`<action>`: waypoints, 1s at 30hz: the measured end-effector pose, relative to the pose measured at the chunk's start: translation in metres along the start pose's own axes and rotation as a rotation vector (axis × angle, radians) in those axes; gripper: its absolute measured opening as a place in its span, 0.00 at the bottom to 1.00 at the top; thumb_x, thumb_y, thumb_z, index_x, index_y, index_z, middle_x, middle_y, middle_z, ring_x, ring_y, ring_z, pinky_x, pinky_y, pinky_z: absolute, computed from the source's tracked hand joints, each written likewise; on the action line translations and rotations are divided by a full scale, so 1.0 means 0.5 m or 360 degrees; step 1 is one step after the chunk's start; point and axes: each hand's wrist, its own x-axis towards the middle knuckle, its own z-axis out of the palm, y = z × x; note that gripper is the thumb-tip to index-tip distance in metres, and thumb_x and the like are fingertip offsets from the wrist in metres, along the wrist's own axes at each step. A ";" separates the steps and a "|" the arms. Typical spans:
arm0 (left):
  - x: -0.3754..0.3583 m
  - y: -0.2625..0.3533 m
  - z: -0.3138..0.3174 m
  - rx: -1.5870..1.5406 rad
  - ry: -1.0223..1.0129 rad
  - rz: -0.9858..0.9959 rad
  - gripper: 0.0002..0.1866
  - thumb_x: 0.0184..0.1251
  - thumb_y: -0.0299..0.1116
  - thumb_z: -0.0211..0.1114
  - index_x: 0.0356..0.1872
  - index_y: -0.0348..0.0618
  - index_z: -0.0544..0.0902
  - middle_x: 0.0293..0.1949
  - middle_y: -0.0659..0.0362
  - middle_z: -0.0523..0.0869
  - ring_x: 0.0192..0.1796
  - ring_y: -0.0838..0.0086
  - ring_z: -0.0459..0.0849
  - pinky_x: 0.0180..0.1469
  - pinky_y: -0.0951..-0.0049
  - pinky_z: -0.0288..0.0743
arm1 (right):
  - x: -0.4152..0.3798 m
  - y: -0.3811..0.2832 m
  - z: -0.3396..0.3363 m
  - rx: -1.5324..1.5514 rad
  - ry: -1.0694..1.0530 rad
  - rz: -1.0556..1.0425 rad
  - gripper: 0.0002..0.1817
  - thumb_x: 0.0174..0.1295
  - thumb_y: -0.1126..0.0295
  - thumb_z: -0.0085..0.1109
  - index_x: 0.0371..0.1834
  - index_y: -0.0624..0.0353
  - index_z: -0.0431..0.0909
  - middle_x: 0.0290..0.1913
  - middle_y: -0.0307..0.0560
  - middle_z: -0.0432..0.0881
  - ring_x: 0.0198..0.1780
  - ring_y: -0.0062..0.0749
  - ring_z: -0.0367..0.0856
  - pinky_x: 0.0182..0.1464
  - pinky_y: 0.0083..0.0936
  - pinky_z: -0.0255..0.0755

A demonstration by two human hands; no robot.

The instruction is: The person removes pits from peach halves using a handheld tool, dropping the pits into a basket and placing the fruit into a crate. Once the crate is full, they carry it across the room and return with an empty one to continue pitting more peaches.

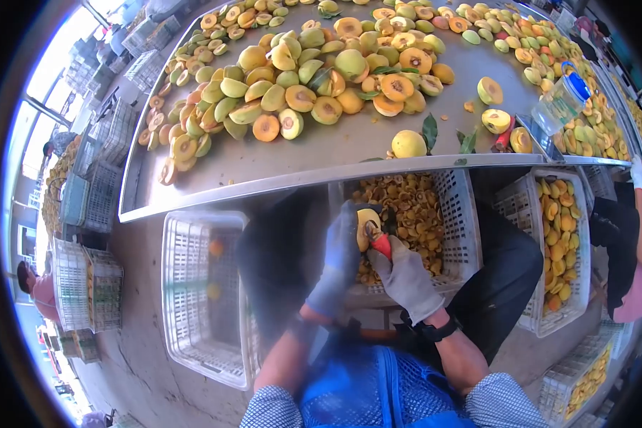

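Nearest to me is the blue apron point(378, 389) on my chest. Going from the left, an almost bare white crate point(203, 299) stands on the floor. My left hand point(339, 260), in a blue glove, is closed around a halved peach point(368, 227), held over the middle crate of pits point(414, 214). My right hand point(405, 274), in a grey glove, is clamped on a red-handled tool point(380, 245) that touches the fruit. I judge the pitting step is in hand; next the tool must scoop carefully. Farther, the steel table point(321, 153) carries many peaches.
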 end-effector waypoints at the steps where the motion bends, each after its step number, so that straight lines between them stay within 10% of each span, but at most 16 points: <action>1: 0.002 -0.003 0.000 0.0004 -0.0009 -0.0002 0.26 0.77 0.52 0.47 0.49 0.36 0.80 0.39 0.59 0.84 0.40 0.78 0.81 0.45 0.76 0.75 | 0.001 0.002 0.000 0.0026 0.0002 -0.0017 0.16 0.66 0.61 0.55 0.45 0.65 0.74 0.33 0.64 0.81 0.38 0.63 0.80 0.37 0.46 0.74; 10: 0.021 0.007 -0.018 0.0454 -0.0058 0.0052 0.26 0.76 0.51 0.50 0.42 0.33 0.82 0.32 0.57 0.83 0.37 0.77 0.79 0.41 0.75 0.73 | 0.002 0.027 0.004 -0.0117 -0.0154 -0.0042 0.17 0.63 0.59 0.57 0.47 0.61 0.75 0.37 0.61 0.82 0.38 0.61 0.81 0.40 0.45 0.76; 14: 0.053 0.044 -0.062 0.1008 -0.0653 -0.0386 0.31 0.71 0.61 0.51 0.33 0.37 0.82 0.21 0.64 0.79 0.16 0.84 0.70 0.19 0.82 0.64 | -0.021 0.068 0.030 0.0134 -0.0204 -0.0369 0.17 0.67 0.61 0.53 0.47 0.67 0.74 0.30 0.63 0.80 0.33 0.60 0.80 0.36 0.43 0.74; 18: 0.042 0.051 -0.055 0.0938 -0.0806 -0.0453 0.33 0.71 0.62 0.50 0.36 0.35 0.83 0.26 0.62 0.82 0.25 0.81 0.79 0.27 0.80 0.72 | -0.021 0.061 0.045 0.0634 -0.0321 0.0002 0.18 0.71 0.56 0.51 0.45 0.63 0.76 0.24 0.44 0.77 0.25 0.33 0.75 0.30 0.27 0.69; 21: 0.004 0.013 -0.034 0.0386 -0.0469 0.0296 0.24 0.76 0.49 0.50 0.44 0.35 0.83 0.34 0.63 0.81 0.39 0.81 0.76 0.47 0.77 0.72 | -0.022 0.013 0.014 0.0964 -0.0489 0.0348 0.18 0.72 0.54 0.50 0.44 0.60 0.76 0.24 0.34 0.74 0.25 0.18 0.70 0.28 0.20 0.65; 26: 0.006 -0.009 -0.035 0.0358 -0.0291 0.0337 0.17 0.72 0.42 0.57 0.42 0.37 0.84 0.32 0.63 0.82 0.34 0.82 0.76 0.39 0.79 0.72 | -0.028 0.024 0.031 0.0991 -0.0568 0.0399 0.17 0.72 0.54 0.49 0.42 0.58 0.77 0.23 0.30 0.71 0.22 0.13 0.64 0.24 0.17 0.60; 28: 0.014 0.034 -0.046 0.0693 -0.0613 -0.0269 0.16 0.70 0.42 0.61 0.43 0.38 0.84 0.29 0.66 0.81 0.28 0.86 0.75 0.28 0.83 0.69 | -0.029 0.082 0.074 0.0709 -0.0242 -0.0335 0.18 0.73 0.53 0.47 0.41 0.57 0.77 0.21 0.29 0.69 0.21 0.12 0.60 0.21 0.15 0.55; 30: 0.029 0.052 -0.047 0.0760 -0.0796 -0.0344 0.16 0.68 0.42 0.63 0.43 0.37 0.84 0.26 0.68 0.79 0.24 0.86 0.72 0.25 0.83 0.66 | -0.043 0.037 0.042 0.0950 -0.0499 0.0049 0.18 0.73 0.52 0.46 0.40 0.56 0.76 0.19 0.29 0.66 0.19 0.11 0.59 0.20 0.15 0.54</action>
